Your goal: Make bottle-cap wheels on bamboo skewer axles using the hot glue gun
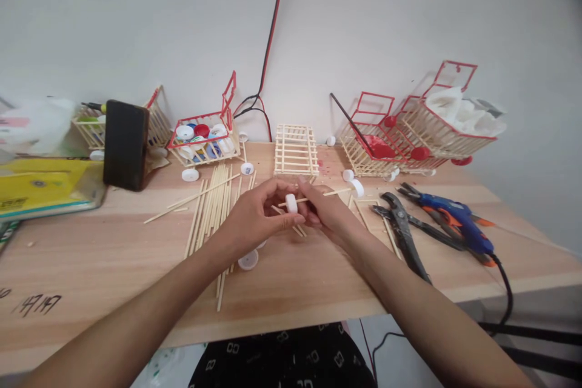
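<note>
Above the middle of the table, my left hand [270,212] pinches a white bottle cap [291,203] between thumb and fingers. A thin wooden stick [334,193] runs through this cap, its tip poking out on the left. My right hand [321,206] is closed around the stick just right of the cap. At the stick's right end sits another white cap [357,188]. Behind my hands lies a slatted stick frame [295,148]. Loose wooden sticks [211,209] are spread left of my left hand, and a loose white cap [248,260] lies below it.
Small stick baskets with red rims stand along the wall, one filled with bottle caps [202,131]. To the right lie black pliers [402,233] and a blue glue gun [454,215] with its cable. A black phone [126,145] and a yellow packet [50,185] are at the left.
</note>
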`<state>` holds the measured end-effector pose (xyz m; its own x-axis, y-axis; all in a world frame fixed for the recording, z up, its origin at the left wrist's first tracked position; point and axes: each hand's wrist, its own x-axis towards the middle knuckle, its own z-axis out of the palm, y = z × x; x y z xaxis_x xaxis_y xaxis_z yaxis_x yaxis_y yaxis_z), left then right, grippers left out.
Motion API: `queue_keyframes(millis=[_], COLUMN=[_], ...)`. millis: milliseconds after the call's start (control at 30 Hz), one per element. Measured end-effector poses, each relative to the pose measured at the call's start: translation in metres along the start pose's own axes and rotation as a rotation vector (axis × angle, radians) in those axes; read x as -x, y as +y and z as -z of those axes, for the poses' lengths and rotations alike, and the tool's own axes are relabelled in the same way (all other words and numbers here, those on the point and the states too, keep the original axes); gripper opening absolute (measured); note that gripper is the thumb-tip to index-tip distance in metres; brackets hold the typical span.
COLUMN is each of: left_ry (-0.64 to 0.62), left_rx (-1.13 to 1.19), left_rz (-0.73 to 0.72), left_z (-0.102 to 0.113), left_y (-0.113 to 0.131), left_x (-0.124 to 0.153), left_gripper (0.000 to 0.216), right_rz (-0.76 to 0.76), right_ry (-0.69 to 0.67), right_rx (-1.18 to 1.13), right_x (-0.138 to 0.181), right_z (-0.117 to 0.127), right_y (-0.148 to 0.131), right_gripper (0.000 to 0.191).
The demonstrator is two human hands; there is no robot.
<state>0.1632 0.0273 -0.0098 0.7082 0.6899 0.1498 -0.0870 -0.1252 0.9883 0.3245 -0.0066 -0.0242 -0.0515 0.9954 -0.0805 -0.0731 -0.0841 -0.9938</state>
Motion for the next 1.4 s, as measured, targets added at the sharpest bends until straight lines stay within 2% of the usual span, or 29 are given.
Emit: queue_keyframes(millis=[133, 333, 567, 800, 967, 1267, 1400], left_ry=[0.07, 0.068, 0.135, 0.04, 0.003, -0.026, -0.092], left_rx=[-0.034, -0.006, 0.012, 0.144, 0.236, 0.1, 0.145], left_rz=[0.013, 0.048, 0.048, 0.122, 0.116, 0.147, 0.139], left_z=[-0.002, -0.001, -0.003, -0.005, -0.006, -0.002, -0.004], left_y=[0.0, 0.0, -0.001, 0.011, 0.014, 0.008, 0.009], left_x=[0.001, 0.001, 0.002, 0.003, 0.002, 0.0, 0.002], left_gripper=[0.025, 0.026, 0.027, 0.026, 0.024, 0.028, 0.027], right_rz=[0.016, 0.011, -0.026, 0.005, 0.028, -0.016, -0.023], right_ry=[0.01, -0.061, -0.054, -0.177, -0.182, -0.217, -0.265], right_rx=[0.068, -0.013, -0.011, -0.131, -0.112, -0.08, -0.12], right_x=[0.001, 0.002, 0.0, 0.001, 0.002, 0.004, 0.004], right_z=[-0.003, -0.002, -0.001, 0.001, 0.001, 0.001, 0.002], right_y=[0.002, -0.002, -0.003, -0.004, -0.005, -0.007, -0.007], right_gripper=[0.058, 0.058, 0.059, 0.061, 0.064, 0.061, 0.062])
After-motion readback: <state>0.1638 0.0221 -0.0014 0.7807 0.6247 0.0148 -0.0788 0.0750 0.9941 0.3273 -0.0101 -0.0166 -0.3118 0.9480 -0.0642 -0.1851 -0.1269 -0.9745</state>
